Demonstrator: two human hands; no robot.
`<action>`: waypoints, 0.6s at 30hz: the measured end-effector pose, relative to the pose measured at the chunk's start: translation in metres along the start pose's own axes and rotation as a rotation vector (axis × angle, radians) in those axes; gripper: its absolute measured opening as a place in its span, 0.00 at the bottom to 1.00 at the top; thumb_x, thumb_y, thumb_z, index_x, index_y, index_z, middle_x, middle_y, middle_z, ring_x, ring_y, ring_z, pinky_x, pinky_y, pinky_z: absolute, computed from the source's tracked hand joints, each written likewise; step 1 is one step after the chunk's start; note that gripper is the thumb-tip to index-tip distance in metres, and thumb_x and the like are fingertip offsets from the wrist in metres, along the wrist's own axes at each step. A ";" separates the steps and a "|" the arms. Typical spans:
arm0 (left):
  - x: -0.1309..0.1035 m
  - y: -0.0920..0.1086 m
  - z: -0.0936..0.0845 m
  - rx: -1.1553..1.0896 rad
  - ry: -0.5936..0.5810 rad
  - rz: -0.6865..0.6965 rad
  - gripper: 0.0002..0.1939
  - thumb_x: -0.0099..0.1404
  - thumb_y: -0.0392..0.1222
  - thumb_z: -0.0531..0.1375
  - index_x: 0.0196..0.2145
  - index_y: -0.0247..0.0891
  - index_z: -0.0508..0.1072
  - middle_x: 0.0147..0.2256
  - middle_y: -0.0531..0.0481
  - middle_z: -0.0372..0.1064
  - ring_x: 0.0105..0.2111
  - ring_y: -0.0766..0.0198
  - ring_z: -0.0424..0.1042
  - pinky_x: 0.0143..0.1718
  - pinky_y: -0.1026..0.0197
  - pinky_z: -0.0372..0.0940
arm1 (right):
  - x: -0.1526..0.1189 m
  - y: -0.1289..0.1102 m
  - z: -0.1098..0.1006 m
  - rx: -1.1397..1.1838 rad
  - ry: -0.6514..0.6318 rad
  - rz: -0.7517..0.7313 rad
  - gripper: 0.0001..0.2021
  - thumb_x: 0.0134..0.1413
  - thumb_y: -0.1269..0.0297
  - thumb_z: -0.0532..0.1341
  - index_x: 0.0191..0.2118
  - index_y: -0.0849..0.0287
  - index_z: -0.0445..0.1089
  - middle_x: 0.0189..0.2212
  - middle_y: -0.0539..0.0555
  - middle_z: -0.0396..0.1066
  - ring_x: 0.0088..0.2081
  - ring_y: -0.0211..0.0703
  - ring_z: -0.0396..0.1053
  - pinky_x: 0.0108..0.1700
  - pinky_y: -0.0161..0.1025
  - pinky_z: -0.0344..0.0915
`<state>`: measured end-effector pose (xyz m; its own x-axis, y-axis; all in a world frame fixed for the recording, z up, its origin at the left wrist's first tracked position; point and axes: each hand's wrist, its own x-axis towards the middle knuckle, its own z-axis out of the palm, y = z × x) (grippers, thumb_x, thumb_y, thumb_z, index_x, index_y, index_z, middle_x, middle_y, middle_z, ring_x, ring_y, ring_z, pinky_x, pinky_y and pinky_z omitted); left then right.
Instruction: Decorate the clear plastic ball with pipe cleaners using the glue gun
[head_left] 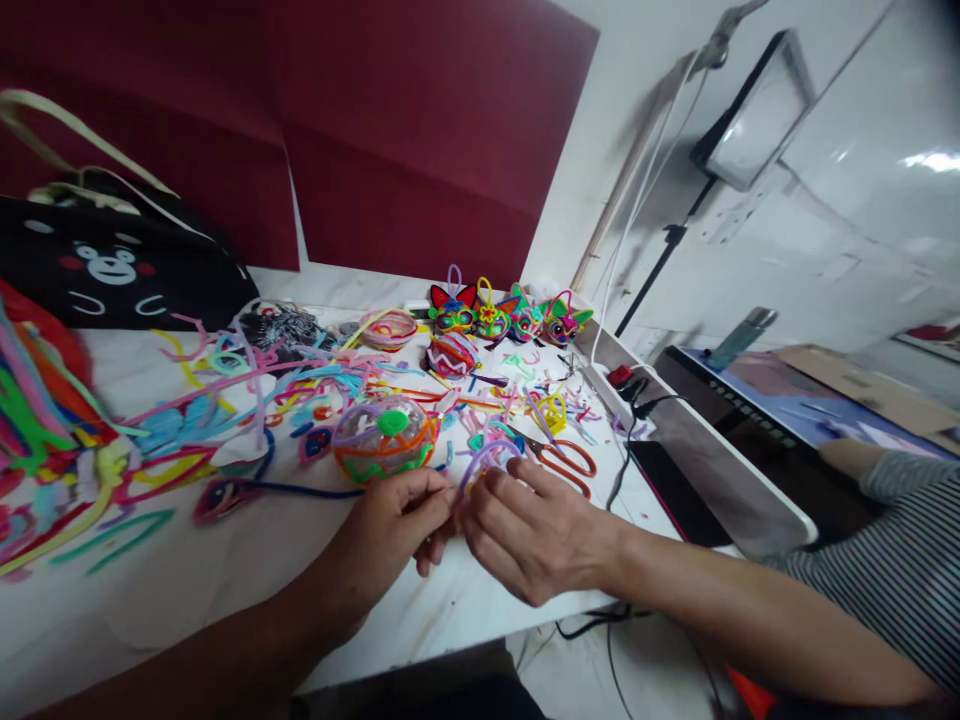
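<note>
My left hand (397, 530) and my right hand (525, 525) meet near the front edge of the white table (420, 620). Both have their fingers closed. Whatever the left fingers pinch is too small to make out. Beside the right fingers a lilac pipe-cleaner loop (480, 458) shows, partly hidden by that hand; whether it is held is unclear. Just behind my left hand sits a clear round ball (367, 435) wrapped in orange and purple strips with a green disc. Orange-handled scissors (566, 462) lie behind my right hand.
Loose pipe cleaners (217, 385) cover the table's left side. Several colourful cat-like heads (491, 318) stand at the back. A black bag (112, 265) is at back left. A power strip (609, 395) and a phone (675, 490) lie right. A person in a striped shirt (892, 560) is at far right.
</note>
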<state>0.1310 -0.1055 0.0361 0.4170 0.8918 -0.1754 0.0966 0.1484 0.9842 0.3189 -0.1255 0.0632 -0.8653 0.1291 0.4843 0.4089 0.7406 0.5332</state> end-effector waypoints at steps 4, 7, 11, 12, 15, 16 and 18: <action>0.001 -0.001 -0.008 0.132 0.041 0.055 0.16 0.55 0.55 0.56 0.22 0.39 0.66 0.15 0.58 0.61 0.15 0.70 0.60 0.16 0.67 0.56 | -0.005 -0.008 0.001 0.191 0.169 0.417 0.10 0.62 0.72 0.58 0.49 0.68 0.67 0.40 0.63 0.74 0.43 0.52 0.70 0.41 0.48 0.68; 0.000 0.000 -0.016 0.228 0.059 0.107 0.16 0.59 0.54 0.55 0.23 0.39 0.66 0.15 0.59 0.60 0.14 0.71 0.57 0.16 0.68 0.52 | -0.008 -0.016 0.006 0.360 0.315 0.764 0.19 0.59 0.72 0.62 0.56 0.63 0.62 0.47 0.63 0.70 0.48 0.51 0.67 0.47 0.49 0.68; 0.000 0.003 -0.024 0.319 0.051 0.220 0.16 0.62 0.53 0.54 0.24 0.39 0.66 0.16 0.59 0.60 0.16 0.70 0.59 0.19 0.67 0.54 | -0.008 -0.023 0.016 0.849 0.379 1.151 0.23 0.58 0.66 0.65 0.58 0.56 0.61 0.46 0.58 0.69 0.46 0.45 0.69 0.43 0.42 0.69; 0.000 0.004 -0.025 0.334 0.049 0.242 0.16 0.62 0.53 0.54 0.24 0.39 0.66 0.17 0.58 0.61 0.17 0.69 0.60 0.20 0.67 0.56 | -0.007 -0.024 0.018 1.024 0.390 1.233 0.23 0.58 0.64 0.66 0.57 0.55 0.63 0.45 0.56 0.70 0.44 0.43 0.69 0.42 0.40 0.69; -0.001 0.004 -0.027 0.385 0.042 0.283 0.16 0.63 0.52 0.53 0.24 0.39 0.66 0.17 0.58 0.61 0.18 0.68 0.61 0.21 0.66 0.57 | 0.000 -0.028 0.024 1.497 0.413 1.385 0.16 0.54 0.60 0.69 0.47 0.57 0.69 0.36 0.50 0.71 0.35 0.36 0.69 0.37 0.34 0.67; -0.002 0.003 -0.028 0.403 0.042 0.293 0.16 0.63 0.52 0.53 0.24 0.40 0.67 0.17 0.58 0.61 0.18 0.68 0.61 0.21 0.66 0.57 | 0.002 -0.030 0.026 1.602 0.416 1.415 0.15 0.52 0.59 0.70 0.43 0.58 0.71 0.33 0.49 0.70 0.31 0.34 0.68 0.35 0.32 0.66; -0.003 0.001 -0.029 0.432 0.043 0.306 0.16 0.64 0.52 0.53 0.24 0.40 0.67 0.17 0.58 0.61 0.18 0.67 0.62 0.21 0.66 0.57 | 0.008 -0.035 0.030 1.723 0.418 1.475 0.14 0.48 0.59 0.72 0.36 0.60 0.72 0.28 0.48 0.71 0.27 0.31 0.66 0.32 0.31 0.64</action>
<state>0.1037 -0.0955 0.0381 0.4484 0.8846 0.1283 0.3436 -0.3031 0.8889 0.2891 -0.1306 0.0274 -0.1323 0.9904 0.0392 -0.2539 0.0044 -0.9672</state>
